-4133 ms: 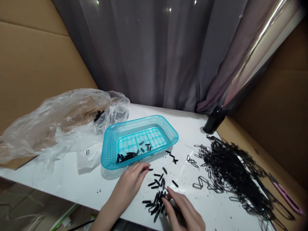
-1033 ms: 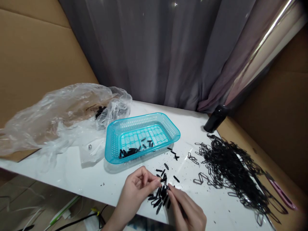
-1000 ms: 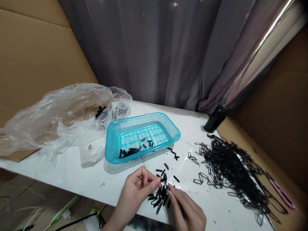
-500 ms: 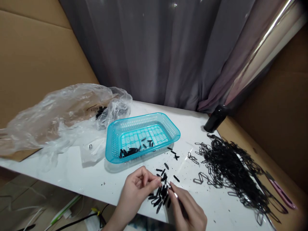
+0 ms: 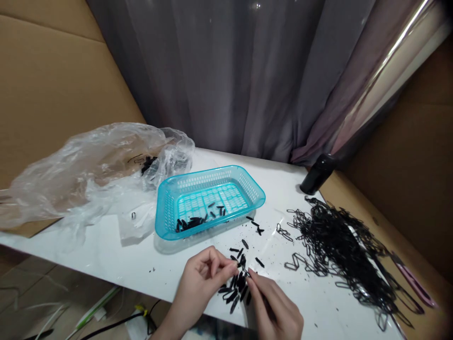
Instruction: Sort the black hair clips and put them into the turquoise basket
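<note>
My left hand [image 5: 205, 274] is closed in a pinch, thumb against forefinger, over a loose pile of small black slender pieces [image 5: 231, 297]. Something tiny and dark shows at its fingertips, too small to name. Facing it from the right, my right hand [image 5: 274, 304] pinches too, its fingertips around a thin dark bit with a greyish glint that I cannot make out. The fingertips of both hands are close together but apart. Just beyond them stands a turquoise plastic basket [image 5: 210, 175] with more black pieces [image 5: 193, 223] on its floor.
A heap of black loops [image 5: 339, 245] covers the right of the white table [image 5: 106, 257]. Beside it lies a pink-handled tool [image 5: 414, 283]; behind, a black bottle-like object [image 5: 316, 174] leans. A crumpled clear plastic bag [image 5: 88, 160] fills the left back. Cables [image 5: 109, 326] lie below the front edge.
My right fingertips have closed up and shifted slightly; the bright spot between those fingers no longer shows. My left hand has barely moved. The basket and piles are unchanged.
</note>
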Demonstrator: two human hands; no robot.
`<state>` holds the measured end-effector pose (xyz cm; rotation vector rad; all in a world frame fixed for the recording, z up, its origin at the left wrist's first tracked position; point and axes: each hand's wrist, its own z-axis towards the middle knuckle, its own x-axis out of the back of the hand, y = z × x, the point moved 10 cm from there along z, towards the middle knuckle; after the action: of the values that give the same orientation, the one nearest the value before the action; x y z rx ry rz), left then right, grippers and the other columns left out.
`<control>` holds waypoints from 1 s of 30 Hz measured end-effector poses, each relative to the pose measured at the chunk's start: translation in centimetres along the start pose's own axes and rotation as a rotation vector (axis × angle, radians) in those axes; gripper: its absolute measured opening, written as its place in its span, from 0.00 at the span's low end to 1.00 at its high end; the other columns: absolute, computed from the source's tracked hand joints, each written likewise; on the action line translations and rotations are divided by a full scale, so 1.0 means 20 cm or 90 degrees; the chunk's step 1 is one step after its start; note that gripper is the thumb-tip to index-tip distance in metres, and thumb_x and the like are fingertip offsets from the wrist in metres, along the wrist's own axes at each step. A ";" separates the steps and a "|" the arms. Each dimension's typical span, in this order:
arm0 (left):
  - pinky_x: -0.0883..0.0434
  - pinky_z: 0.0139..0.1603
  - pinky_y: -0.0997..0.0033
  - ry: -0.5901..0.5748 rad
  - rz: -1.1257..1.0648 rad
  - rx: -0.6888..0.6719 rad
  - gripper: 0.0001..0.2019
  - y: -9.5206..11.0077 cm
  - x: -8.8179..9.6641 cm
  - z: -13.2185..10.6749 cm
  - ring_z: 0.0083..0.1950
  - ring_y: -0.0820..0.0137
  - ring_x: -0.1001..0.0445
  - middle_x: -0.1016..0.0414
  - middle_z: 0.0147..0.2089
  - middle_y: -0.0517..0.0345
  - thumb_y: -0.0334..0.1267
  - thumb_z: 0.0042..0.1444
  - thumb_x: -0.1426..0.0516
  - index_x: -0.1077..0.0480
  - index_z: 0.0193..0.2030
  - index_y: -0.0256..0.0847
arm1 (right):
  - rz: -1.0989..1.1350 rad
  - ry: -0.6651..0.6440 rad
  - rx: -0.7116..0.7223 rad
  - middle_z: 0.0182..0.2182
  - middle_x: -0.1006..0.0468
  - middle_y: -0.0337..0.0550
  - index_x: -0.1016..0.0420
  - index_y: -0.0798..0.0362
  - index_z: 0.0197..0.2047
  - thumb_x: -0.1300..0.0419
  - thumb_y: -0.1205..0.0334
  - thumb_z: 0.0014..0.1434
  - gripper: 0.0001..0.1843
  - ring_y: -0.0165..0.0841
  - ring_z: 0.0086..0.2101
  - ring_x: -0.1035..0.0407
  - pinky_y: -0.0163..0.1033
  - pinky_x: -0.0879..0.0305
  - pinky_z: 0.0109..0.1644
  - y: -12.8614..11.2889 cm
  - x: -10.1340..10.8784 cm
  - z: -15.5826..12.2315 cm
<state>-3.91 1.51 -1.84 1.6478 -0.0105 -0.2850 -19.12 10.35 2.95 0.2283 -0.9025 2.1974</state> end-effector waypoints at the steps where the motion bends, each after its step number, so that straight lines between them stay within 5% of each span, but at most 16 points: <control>1: 0.30 0.35 0.79 0.000 0.001 -0.001 0.25 0.00 0.00 0.00 0.31 0.74 0.27 0.26 0.27 0.59 0.45 0.51 0.33 0.46 0.22 0.40 | 0.000 0.001 0.003 0.37 0.18 0.42 0.21 0.57 0.45 0.39 0.75 0.59 0.11 0.22 0.37 0.22 0.21 0.24 0.44 0.00 0.00 0.00; 30: 0.28 0.35 0.78 0.036 0.036 -0.020 0.23 0.01 0.04 0.00 0.33 0.71 0.24 0.25 0.28 0.57 0.43 0.50 0.34 0.46 0.21 0.40 | -0.003 0.013 -0.004 0.36 0.18 0.43 0.20 0.57 0.43 0.38 0.74 0.59 0.10 0.23 0.35 0.22 0.22 0.25 0.41 -0.01 0.01 0.00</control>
<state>-3.17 1.45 -1.71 1.6212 -0.0094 -0.1944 -19.05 10.48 3.16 0.2052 -0.8975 2.1876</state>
